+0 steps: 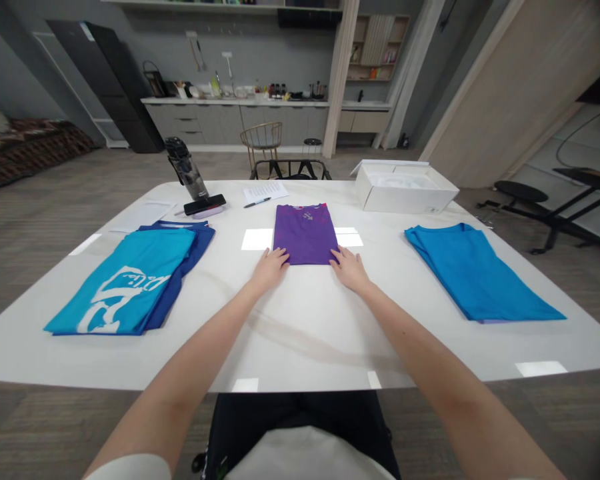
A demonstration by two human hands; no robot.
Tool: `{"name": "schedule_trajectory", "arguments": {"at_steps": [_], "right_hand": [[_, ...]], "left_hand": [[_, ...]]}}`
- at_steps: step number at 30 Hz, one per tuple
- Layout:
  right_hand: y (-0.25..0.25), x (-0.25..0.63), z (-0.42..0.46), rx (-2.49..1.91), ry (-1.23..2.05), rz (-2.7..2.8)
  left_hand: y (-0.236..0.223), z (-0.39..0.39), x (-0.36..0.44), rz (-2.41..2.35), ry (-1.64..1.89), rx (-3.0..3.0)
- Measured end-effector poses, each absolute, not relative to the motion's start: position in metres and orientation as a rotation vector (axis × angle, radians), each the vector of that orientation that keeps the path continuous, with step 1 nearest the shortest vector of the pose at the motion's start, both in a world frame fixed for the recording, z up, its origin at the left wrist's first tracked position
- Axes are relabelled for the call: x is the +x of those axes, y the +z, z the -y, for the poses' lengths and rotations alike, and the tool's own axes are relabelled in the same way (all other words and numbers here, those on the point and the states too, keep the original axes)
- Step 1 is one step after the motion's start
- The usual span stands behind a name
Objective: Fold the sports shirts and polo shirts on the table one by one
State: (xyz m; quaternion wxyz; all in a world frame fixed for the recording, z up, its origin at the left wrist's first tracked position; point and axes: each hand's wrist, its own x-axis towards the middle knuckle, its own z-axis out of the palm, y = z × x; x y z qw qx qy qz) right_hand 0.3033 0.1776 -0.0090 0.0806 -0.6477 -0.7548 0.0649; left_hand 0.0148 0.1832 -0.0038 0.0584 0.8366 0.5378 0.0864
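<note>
A purple T-shirt, folded into a neat rectangle, lies flat on the white table in front of me. My left hand rests at its near left corner, fingers stretched onto the cloth. At the near right corner my right hand touches the shirt the same way, fingers laid out and apart. Both thumbs are hard to make out. To the left lies a light blue folded shirt with white lettering, on top of a dark blue garment. A plain blue folded garment lies on the right, with a lilac edge showing beneath.
The glossy table reaches to both sides. At its back stand an open white box, a handheld vacuum, a phone, a pen and paper sheets. A black chair stands behind the table.
</note>
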Motion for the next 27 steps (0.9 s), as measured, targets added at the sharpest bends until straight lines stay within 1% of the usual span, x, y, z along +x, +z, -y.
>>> {"name": "schedule_trajectory", "arguments": {"at_steps": [3,7,10,12,14,16,18,21,27], "right_hand": [[-0.005,0.301,-0.162,-1.891,0.111,2.232],[0.005,0.294,-0.154,-1.952,0.040,2.216],[0.014,0.293,-0.151,-1.967,0.070,2.251],[0.021,0.297,-0.145,-1.920,0.228,2.332],[0.028,0.306,-0.131,-1.843,0.477,2.435],[0.035,0.316,-0.110,-1.783,0.702,2.503],[0.039,0.327,-0.083,-1.744,0.841,2.519],[0.039,0.337,-0.038,-1.665,0.957,2.495],[0.012,0.338,0.022,-1.586,0.762,2.194]], "left_hand": [[0.002,-0.173,0.015,-1.676,0.267,2.608],[0.007,-0.167,0.020,-1.802,0.205,2.612],[0.012,-0.161,0.023,-1.760,0.130,2.648],[0.016,-0.149,0.022,-1.691,0.066,2.694],[0.020,-0.130,0.019,-1.590,0.010,2.709],[0.025,-0.104,0.014,-1.462,-0.029,2.657],[0.029,-0.075,0.009,-1.337,-0.045,2.565],[0.031,-0.033,0.002,-1.249,0.047,2.477],[0.016,0.013,-0.001,-1.266,0.410,2.234]]}}
